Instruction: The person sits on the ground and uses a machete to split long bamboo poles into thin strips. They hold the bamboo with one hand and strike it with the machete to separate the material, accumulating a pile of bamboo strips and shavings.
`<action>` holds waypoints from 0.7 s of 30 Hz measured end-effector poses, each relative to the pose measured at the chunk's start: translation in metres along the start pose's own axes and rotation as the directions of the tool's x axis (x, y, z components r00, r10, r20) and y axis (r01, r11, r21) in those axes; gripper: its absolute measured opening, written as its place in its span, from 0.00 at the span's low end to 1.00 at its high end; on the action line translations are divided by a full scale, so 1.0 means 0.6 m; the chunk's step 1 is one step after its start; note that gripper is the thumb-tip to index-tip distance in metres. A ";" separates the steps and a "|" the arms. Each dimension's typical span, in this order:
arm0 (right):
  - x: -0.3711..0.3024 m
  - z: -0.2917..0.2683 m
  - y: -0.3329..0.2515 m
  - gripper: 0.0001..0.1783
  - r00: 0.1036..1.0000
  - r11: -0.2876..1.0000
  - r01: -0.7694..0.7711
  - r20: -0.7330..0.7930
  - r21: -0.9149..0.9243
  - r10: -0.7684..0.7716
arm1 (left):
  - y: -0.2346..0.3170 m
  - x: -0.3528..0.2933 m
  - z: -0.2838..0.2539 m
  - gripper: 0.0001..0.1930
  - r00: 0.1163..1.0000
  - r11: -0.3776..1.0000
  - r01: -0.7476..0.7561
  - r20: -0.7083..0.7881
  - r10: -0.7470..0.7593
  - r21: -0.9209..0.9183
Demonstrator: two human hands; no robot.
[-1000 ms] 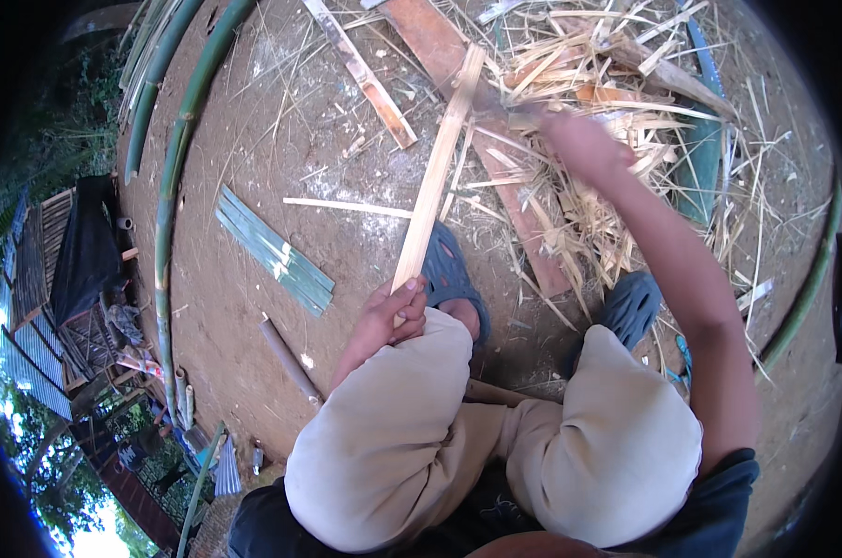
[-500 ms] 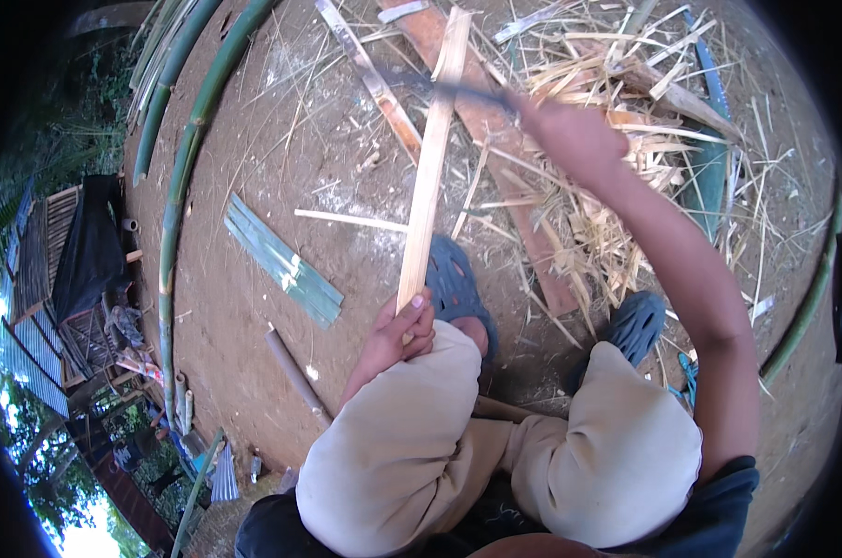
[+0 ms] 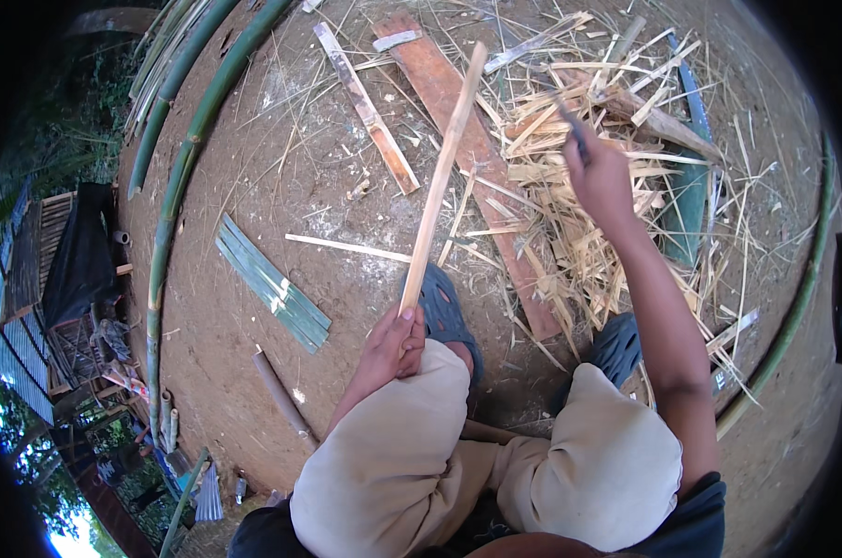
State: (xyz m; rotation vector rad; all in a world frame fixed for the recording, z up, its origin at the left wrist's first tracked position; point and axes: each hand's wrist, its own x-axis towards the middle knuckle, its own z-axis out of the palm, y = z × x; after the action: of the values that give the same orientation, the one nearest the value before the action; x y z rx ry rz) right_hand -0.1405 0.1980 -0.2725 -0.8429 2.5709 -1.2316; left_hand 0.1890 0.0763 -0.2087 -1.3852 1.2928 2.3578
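Note:
My left hand, resting by my left knee, is closed around the lower end of a pale split bamboo strip. The strip slants up and away, its far end over a reddish-brown plank on the ground. Off to the right, my right hand is wrapped round the handle of a knife. Its dark blade points up and left, blurred, apart from the strip and above a heap of bamboo shavings.
Green split slats lie left of my feet, near a short brown stick. A stained strip lies beyond. Long green bamboo poles curve along the left; another pole is at right. A blue-green saw-like blade lies beside the shavings.
My right hand has swung the knife rightward, away from the bamboo strip it was crossing. The strip now shows a narrower side, and its far end has shifted slightly right and nearer.

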 end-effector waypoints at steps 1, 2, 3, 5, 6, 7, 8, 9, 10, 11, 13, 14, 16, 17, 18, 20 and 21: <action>-0.026 0.012 -0.011 0.20 0.993 0.993 0.110 0.034 0.041 -0.112 | 0.009 -0.019 0.003 0.16 0.997 0.999 -0.012 -0.074 0.015 0.049; -0.052 0.014 -0.023 0.19 0.964 0.965 0.254 0.094 -0.064 -0.248 | 0.007 -0.018 0.002 0.17 0.993 0.996 -0.018 -0.117 0.028 0.085; -0.079 0.027 -0.021 0.20 0.920 0.924 0.378 0.133 -0.049 -0.369 | 0.005 -0.019 -0.002 0.17 0.990 0.996 -0.002 -0.141 0.015 0.094; -0.128 0.016 -0.045 0.25 0.824 0.811 0.534 0.363 -0.240 -0.435 | -0.001 -0.020 -0.008 0.18 0.984 0.994 0.034 -0.179 -0.015 0.104; -0.147 0.015 -0.050 0.27 0.764 0.750 0.614 0.428 -0.248 -0.484 | -0.004 -0.018 -0.007 0.18 0.983 0.995 0.019 -0.183 -0.001 0.100; -0.165 0.014 -0.053 0.29 0.696 0.681 0.688 0.491 -0.250 -0.524 | -0.007 -0.018 -0.007 0.18 0.983 0.995 0.004 -0.185 0.013 0.095; -0.183 0.011 -0.054 0.30 0.670 0.681 0.704 0.505 -0.202 -0.543 | -0.010 -0.018 -0.009 0.19 0.981 0.996 -0.010 -0.191 0.027 0.092; -0.201 0.009 -0.053 0.30 0.643 0.679 0.718 0.518 -0.154 -0.563 | -0.018 -0.016 -0.018 0.19 0.983 0.994 0.006 -0.183 0.014 0.109; -0.213 0.007 -0.051 0.31 0.616 0.674 0.731 0.529 -0.106 -0.584 | -0.022 -0.013 -0.024 0.18 0.985 0.992 0.020 -0.175 0.003 0.126; -0.223 0.010 -0.047 0.32 0.625 0.696 0.712 0.531 -0.090 -0.572 | -0.026 -0.011 -0.029 0.18 0.986 0.989 0.033 -0.167 -0.009 0.143; -0.238 0.018 -0.039 0.32 0.643 0.739 0.671 0.538 -0.056 -0.544 | -0.026 -0.009 -0.029 0.19 0.987 0.995 0.017 -0.162 -0.002 0.095; -0.238 0.021 -0.035 0.32 0.660 0.745 0.663 0.523 -0.067 -0.540 | -0.024 -0.009 -0.025 0.19 0.987 0.997 0.011 -0.161 0.001 0.070; -0.223 0.029 -0.032 0.31 0.691 0.757 0.647 0.488 -0.089 -0.533 | -0.017 -0.014 -0.015 0.19 0.988 0.997 0.001 -0.155 0.011 0.076; -0.212 0.031 -0.031 0.30 0.730 0.773 0.609 0.506 -0.176 -0.460 | -0.015 -0.016 -0.013 0.20 0.988 0.997 -0.002 -0.152 0.015 0.083; -0.194 0.034 -0.030 0.29 0.765 0.780 0.568 0.516 -0.262 -0.384 | -0.015 -0.016 -0.014 0.20 0.987 0.997 0.008 -0.159 0.004 0.074; -0.141 0.047 -0.019 0.25 0.800 0.760 0.531 0.516 -0.374 -0.306 | -0.015 -0.018 -0.013 0.20 0.984 0.998 0.020 -0.180 -0.010 0.055; -0.106 0.054 -0.008 0.22 0.808 0.744 0.530 0.510 -0.407 -0.296 | -0.015 -0.017 -0.011 0.21 0.983 0.998 0.021 -0.183 -0.010 0.058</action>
State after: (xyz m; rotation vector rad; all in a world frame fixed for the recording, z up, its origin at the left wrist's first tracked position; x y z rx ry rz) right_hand -0.0734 0.2097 -0.2952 -1.6772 2.4308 -0.2886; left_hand 0.2036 0.0802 -0.2082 -1.6190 1.3795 2.2059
